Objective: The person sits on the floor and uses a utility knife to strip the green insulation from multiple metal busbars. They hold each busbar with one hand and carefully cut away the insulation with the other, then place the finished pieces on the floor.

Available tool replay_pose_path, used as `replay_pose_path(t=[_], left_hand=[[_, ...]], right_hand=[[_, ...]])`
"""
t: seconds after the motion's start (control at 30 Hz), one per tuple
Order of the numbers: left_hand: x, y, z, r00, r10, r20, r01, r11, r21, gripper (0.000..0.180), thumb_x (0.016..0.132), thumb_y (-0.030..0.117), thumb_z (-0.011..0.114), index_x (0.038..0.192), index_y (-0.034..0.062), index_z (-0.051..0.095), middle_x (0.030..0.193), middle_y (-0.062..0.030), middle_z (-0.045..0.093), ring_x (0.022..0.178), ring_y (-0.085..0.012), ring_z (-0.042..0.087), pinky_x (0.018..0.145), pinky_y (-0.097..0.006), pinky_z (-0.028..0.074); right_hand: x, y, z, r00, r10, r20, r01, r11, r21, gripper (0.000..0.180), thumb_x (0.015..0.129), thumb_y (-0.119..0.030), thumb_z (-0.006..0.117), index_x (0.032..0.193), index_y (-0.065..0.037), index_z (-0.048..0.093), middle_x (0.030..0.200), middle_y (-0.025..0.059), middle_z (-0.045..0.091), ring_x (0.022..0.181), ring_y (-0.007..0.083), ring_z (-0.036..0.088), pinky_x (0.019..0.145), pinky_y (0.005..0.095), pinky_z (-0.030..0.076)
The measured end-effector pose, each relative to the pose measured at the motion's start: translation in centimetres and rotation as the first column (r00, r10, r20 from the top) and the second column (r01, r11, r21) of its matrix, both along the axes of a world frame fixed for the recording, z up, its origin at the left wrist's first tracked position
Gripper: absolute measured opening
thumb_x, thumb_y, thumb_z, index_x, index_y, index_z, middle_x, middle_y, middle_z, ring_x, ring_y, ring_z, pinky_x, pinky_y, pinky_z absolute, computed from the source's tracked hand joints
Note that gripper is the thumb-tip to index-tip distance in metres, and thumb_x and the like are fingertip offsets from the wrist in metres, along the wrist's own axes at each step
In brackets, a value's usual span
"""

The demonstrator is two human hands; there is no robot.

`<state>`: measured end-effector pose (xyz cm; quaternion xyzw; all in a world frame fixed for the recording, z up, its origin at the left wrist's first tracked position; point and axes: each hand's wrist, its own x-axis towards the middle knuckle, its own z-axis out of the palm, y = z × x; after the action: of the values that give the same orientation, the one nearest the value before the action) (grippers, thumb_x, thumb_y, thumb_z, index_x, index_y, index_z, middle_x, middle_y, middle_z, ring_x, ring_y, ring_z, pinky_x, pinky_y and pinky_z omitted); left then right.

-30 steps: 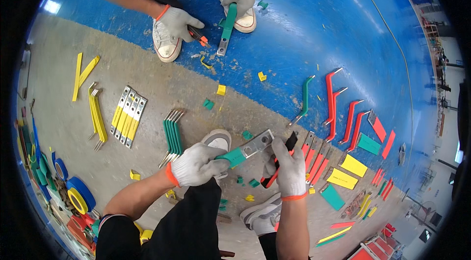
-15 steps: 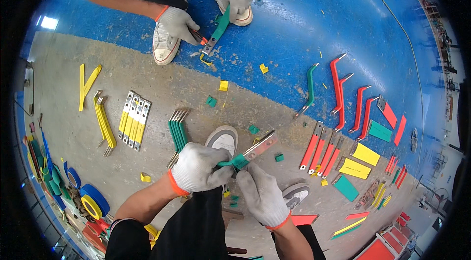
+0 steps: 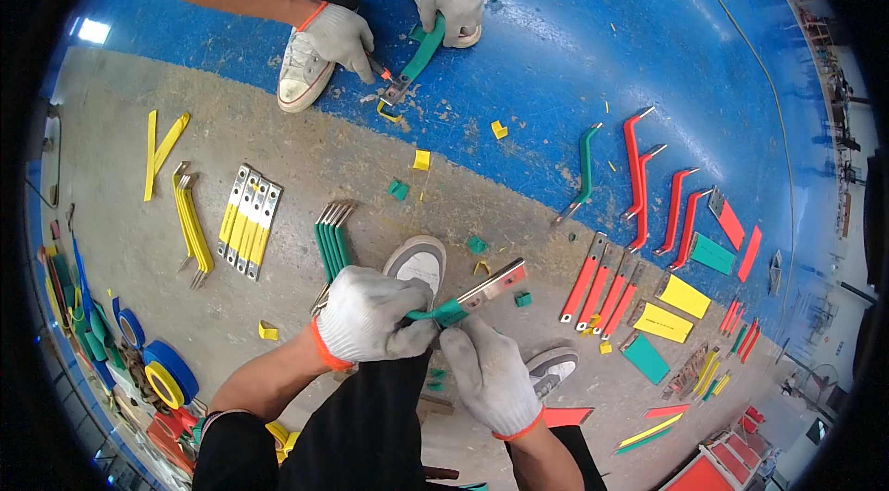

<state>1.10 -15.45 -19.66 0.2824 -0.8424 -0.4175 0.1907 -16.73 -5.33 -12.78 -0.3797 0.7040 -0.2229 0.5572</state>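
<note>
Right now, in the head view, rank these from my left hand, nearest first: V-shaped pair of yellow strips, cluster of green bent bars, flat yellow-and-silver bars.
1. Cluster of green bent bars: just beyond your left hand.
2. Flat yellow-and-silver bars: farther left.
3. Pair of yellow strips: farthest, upper left.

- The person's gloved left hand [image 3: 370, 320] pinches the green-sleeved end of a flat metal bar [image 3: 491, 287].
- The gloved right hand [image 3: 491, 378] is right beside that sleeve; its exact grip is unclear.
- On the grey floor [image 3: 222, 111], yellow-sleeved bars [image 3: 250, 224] lie left, and red-sleeved bars [image 3: 599, 285] near its blue edge.
- Beyond this edge, a co-worker's gloved hand [image 3: 451, 5] holds a green-sleeved bar [image 3: 424, 53].
</note>
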Motion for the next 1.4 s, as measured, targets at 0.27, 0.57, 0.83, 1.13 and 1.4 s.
replay_pose_path(t=[0.27,0.57,0.83,1.13,1.4], left_hand=[[1.0,-0.1,0.9,0.999,0.043,-0.014,-0.042,0.999,0.021,0.014,0.077,0.018,0.073,0.077,0.0071,0.066,0.057,-0.0098,0.054,0.051,-0.0324,0.059,0.049,-0.042,0.047],[0.7,0.1,1.1,0.99,0.131,-0.041,-0.127,0.987,0.094,0.011,0.079,0.015,0.071,0.075,0.006,0.067,0.057,-0.0123,0.055,0.051,-0.0344,0.06,0.05,-0.042,0.049],[1.3,0.0,0.9,0.993,0.114,-0.031,-0.11,0.986,0.128,0.01,0.078,0.013,0.071,0.074,0.0049,0.066,0.057,-0.0136,0.055,0.051,-0.0356,0.059,0.05,-0.042,0.048],[1.3,0.2,0.8,0.99,0.124,-0.064,-0.107,0.969,0.223,0.012,0.083,0.011,0.068,0.076,0.0022,0.065,0.059,-0.0155,0.054,0.052,-0.0376,0.057,0.051,-0.042,0.048],[0.6,0.8,2.0,0.981,0.183,0.07,-0.177,0.673,0.718,0.012,0.089,0.009,0.063,0.092,-0.0022,0.063,0.065,-0.0148,0.058,0.058,-0.0222,0.064,0.056,-0.038,0.05]], right_hand=[[0.4,0.2,0.0,0.986,0.097,-0.139,-0.117,0.982,-0.146,0.027,0.101,-0.028,0.063,0.105,-0.001,0.063,0.082,0.026,0.068,0.077,0.0455,0.068,0.065,0.0507,0.053],[0.4,-0.1,0.4,0.99,0.092,-0.106,-0.105,0.988,-0.117,0.028,0.102,-0.028,0.062,0.103,0.0,0.062,0.082,0.0255,0.068,0.078,0.0448,0.068,0.067,0.0506,0.053],[0.4,0.0,0.4,0.986,0.129,-0.109,-0.136,0.989,-0.061,0.031,0.103,-0.032,0.06,0.103,-0.001,0.061,0.082,0.025,0.067,0.079,0.0449,0.068,0.067,0.051,0.052],[0.3,0.3,0.3,0.986,0.137,-0.098,-0.14,0.99,-0.026,0.033,0.103,-0.034,0.061,0.105,-0.001,0.063,0.082,0.0251,0.068,0.08,0.0448,0.069,0.068,0.0514,0.053],[0.4,-0.2,-0.4,0.987,0.074,-0.146,-0.096,0.984,-0.153,0.026,0.102,-0.027,0.063,0.102,-0.001,0.06,0.084,0.0254,0.067,0.08,0.0448,0.068,0.066,0.0504,0.053]])
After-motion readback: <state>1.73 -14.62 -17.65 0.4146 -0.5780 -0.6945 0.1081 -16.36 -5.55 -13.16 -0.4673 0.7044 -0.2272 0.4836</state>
